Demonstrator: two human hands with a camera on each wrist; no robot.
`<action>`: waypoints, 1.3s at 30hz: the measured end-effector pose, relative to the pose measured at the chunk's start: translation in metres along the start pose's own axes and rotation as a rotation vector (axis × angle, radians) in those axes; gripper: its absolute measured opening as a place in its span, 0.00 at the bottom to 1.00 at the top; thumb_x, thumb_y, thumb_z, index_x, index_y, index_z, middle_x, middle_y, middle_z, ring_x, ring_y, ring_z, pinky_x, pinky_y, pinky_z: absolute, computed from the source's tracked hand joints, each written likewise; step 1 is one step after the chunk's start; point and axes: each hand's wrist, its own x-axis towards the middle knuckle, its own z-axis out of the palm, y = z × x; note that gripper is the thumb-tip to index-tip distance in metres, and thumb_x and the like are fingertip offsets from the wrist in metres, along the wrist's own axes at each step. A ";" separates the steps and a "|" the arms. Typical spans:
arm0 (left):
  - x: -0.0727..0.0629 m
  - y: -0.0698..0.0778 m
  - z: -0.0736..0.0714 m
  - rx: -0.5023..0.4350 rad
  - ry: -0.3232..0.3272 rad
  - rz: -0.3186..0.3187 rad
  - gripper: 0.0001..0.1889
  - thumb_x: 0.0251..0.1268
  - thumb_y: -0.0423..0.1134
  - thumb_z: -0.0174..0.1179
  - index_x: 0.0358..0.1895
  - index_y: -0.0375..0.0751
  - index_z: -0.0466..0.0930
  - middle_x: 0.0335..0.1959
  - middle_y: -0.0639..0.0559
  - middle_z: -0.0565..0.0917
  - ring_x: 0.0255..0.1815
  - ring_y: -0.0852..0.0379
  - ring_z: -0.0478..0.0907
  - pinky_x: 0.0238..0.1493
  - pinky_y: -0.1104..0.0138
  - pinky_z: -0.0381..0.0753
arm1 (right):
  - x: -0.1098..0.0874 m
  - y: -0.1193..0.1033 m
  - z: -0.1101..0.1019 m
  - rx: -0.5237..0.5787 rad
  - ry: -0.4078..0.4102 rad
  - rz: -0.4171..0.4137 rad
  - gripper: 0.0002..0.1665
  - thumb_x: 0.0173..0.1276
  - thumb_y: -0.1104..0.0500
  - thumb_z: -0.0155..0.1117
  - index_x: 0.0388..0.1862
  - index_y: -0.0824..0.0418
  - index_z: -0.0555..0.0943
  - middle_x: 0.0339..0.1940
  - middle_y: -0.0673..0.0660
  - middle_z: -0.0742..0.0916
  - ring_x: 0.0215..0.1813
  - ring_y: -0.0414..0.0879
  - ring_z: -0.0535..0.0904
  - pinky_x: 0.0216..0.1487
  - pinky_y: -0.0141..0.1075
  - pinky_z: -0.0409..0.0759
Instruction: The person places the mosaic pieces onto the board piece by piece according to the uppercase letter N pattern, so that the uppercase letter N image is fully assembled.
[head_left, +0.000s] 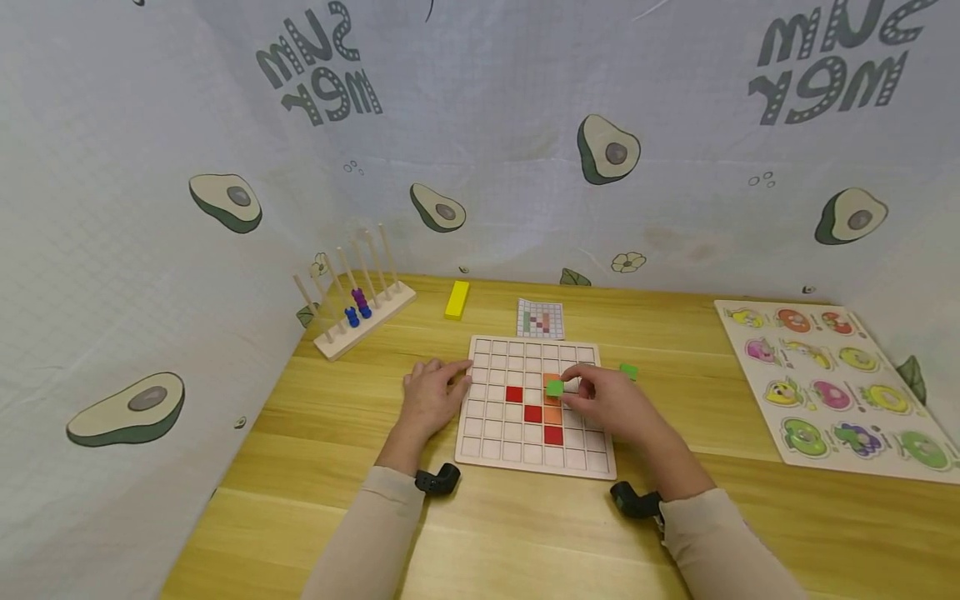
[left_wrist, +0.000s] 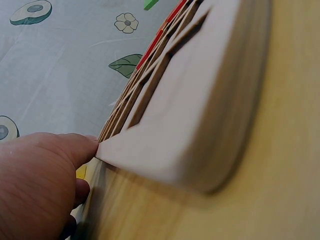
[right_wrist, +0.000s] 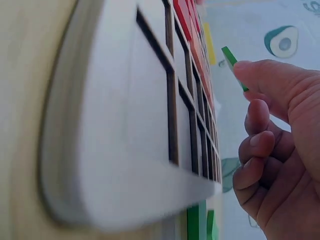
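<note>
A pale wooden grid board (head_left: 487, 452) lies flat on the table. Three red square tiles (head_left: 513, 394) sit in its cells on a diagonal, and orange tiles (head_left: 552, 415) stand in a column beside them. Between thumb and index finger my right hand (head_left: 611, 402) pinches a green square tile (head_left: 555, 388), held over the orange column. That green tile (right_wrist: 235, 70) appears tilted above the board in the right wrist view, with the other fingers curled below. My left hand (head_left: 433, 398) touches the board's left edge with its thumb (left_wrist: 82, 147) and index finger.
Behind the board lies a small printed grid card (head_left: 540, 320). More green tiles (head_left: 628, 372) lie right of the board. A yellow block (head_left: 457, 300) and a peg rack (head_left: 366, 322) with blue and purple beads stand back left. A fruit puzzle board (head_left: 832, 392) lies at right.
</note>
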 end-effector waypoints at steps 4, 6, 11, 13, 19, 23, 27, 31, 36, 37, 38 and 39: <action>0.000 -0.001 0.000 0.003 -0.004 -0.004 0.18 0.75 0.52 0.58 0.64 0.60 0.83 0.38 0.54 0.80 0.41 0.53 0.67 0.44 0.60 0.60 | 0.007 -0.006 0.008 0.000 0.000 -0.015 0.16 0.68 0.49 0.71 0.51 0.53 0.84 0.26 0.50 0.78 0.28 0.44 0.71 0.29 0.34 0.67; 0.001 -0.001 0.000 0.003 -0.005 -0.005 0.18 0.75 0.53 0.58 0.64 0.60 0.83 0.38 0.54 0.80 0.40 0.53 0.67 0.44 0.60 0.60 | 0.009 -0.009 0.011 -0.004 0.000 -0.027 0.16 0.68 0.48 0.71 0.51 0.53 0.84 0.26 0.50 0.78 0.28 0.44 0.70 0.29 0.34 0.67; 0.001 -0.001 0.000 0.004 -0.005 -0.004 0.18 0.75 0.53 0.58 0.64 0.60 0.83 0.38 0.54 0.80 0.40 0.54 0.66 0.43 0.61 0.59 | 0.014 -0.019 0.015 -0.017 0.002 -0.058 0.14 0.69 0.50 0.70 0.50 0.54 0.84 0.24 0.49 0.77 0.27 0.43 0.70 0.31 0.35 0.67; 0.001 -0.002 0.000 0.003 -0.003 0.000 0.18 0.75 0.53 0.57 0.64 0.60 0.83 0.37 0.54 0.79 0.40 0.54 0.66 0.43 0.61 0.59 | 0.017 -0.024 0.016 -0.015 -0.003 -0.064 0.14 0.69 0.50 0.70 0.49 0.54 0.84 0.23 0.48 0.76 0.27 0.42 0.69 0.32 0.35 0.67; 0.001 -0.003 0.000 0.004 -0.001 0.001 0.18 0.75 0.52 0.57 0.64 0.60 0.83 0.37 0.54 0.79 0.39 0.54 0.66 0.43 0.60 0.60 | 0.029 -0.039 0.021 -0.018 -0.042 -0.052 0.15 0.70 0.49 0.69 0.52 0.53 0.83 0.22 0.48 0.77 0.23 0.42 0.70 0.29 0.36 0.67; 0.001 -0.002 -0.001 0.001 -0.009 -0.003 0.19 0.76 0.53 0.57 0.65 0.60 0.82 0.37 0.54 0.79 0.40 0.53 0.65 0.43 0.60 0.59 | 0.037 -0.047 0.026 -0.027 -0.040 -0.041 0.16 0.71 0.48 0.68 0.53 0.52 0.83 0.22 0.49 0.78 0.21 0.42 0.70 0.26 0.35 0.67; 0.002 -0.001 -0.002 -0.002 -0.016 -0.007 0.19 0.76 0.53 0.57 0.65 0.60 0.82 0.38 0.54 0.79 0.40 0.53 0.65 0.43 0.60 0.59 | 0.045 -0.055 0.030 -0.037 -0.036 -0.034 0.16 0.71 0.49 0.68 0.53 0.53 0.83 0.23 0.49 0.79 0.21 0.43 0.71 0.25 0.35 0.67; 0.002 -0.001 -0.002 0.002 -0.014 -0.006 0.19 0.76 0.53 0.57 0.65 0.60 0.82 0.38 0.53 0.79 0.41 0.53 0.66 0.43 0.60 0.59 | 0.052 -0.060 0.035 -0.065 -0.038 -0.025 0.16 0.70 0.51 0.68 0.54 0.54 0.84 0.23 0.50 0.80 0.22 0.43 0.71 0.26 0.35 0.68; 0.002 -0.002 -0.002 0.004 -0.014 0.001 0.19 0.76 0.53 0.57 0.64 0.60 0.82 0.38 0.53 0.79 0.40 0.53 0.66 0.43 0.60 0.59 | 0.058 -0.063 0.040 -0.116 -0.045 -0.013 0.16 0.70 0.52 0.67 0.54 0.55 0.85 0.23 0.49 0.82 0.24 0.42 0.73 0.29 0.34 0.69; 0.001 -0.002 -0.002 0.001 -0.016 0.001 0.19 0.76 0.53 0.57 0.64 0.60 0.82 0.38 0.53 0.79 0.40 0.53 0.66 0.43 0.60 0.59 | 0.058 -0.063 0.040 -0.120 -0.047 -0.008 0.16 0.70 0.52 0.67 0.54 0.55 0.85 0.24 0.49 0.83 0.24 0.42 0.73 0.29 0.35 0.70; 0.001 -0.002 -0.002 0.000 -0.018 0.000 0.19 0.76 0.53 0.57 0.65 0.60 0.82 0.38 0.53 0.79 0.40 0.53 0.66 0.43 0.60 0.59 | 0.059 -0.064 0.041 -0.124 -0.051 -0.001 0.16 0.70 0.52 0.67 0.54 0.55 0.85 0.24 0.49 0.83 0.25 0.42 0.73 0.29 0.35 0.70; 0.001 -0.001 -0.002 -0.001 -0.019 0.001 0.19 0.76 0.53 0.57 0.65 0.60 0.82 0.38 0.53 0.79 0.40 0.53 0.66 0.43 0.60 0.59 | 0.059 -0.065 0.041 -0.126 -0.054 0.002 0.17 0.70 0.52 0.67 0.54 0.55 0.85 0.24 0.49 0.83 0.25 0.42 0.74 0.30 0.35 0.70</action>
